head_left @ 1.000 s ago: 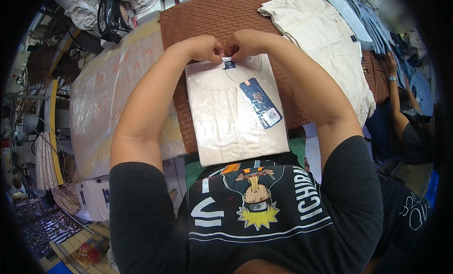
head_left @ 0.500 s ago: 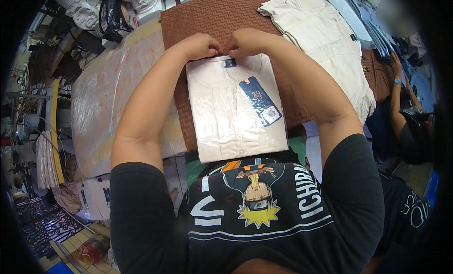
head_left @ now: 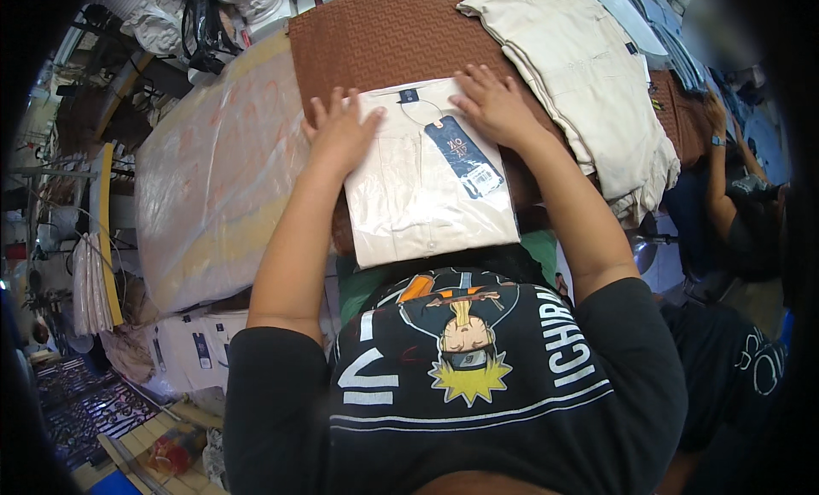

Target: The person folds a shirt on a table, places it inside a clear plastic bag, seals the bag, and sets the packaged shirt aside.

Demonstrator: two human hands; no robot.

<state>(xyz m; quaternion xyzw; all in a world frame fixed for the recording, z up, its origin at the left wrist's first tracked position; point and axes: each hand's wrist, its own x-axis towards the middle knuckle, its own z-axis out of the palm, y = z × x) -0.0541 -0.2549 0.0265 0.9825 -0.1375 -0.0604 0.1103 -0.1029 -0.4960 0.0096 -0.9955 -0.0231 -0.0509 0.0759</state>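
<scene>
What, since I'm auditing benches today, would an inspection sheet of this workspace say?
Surface: brown textured mat; plastic-covered area at left.
Job's things: folded cream shirt in clear plastic, navy tag toward its right side.
Clutter: loose cream garments at right.
Hands: left hand and right hand open, fingers spread, at the shirt's far corners.
Cables: cannot tell; background too jumbled.
Surroundings: another person's arm near blue garments, right.
</scene>
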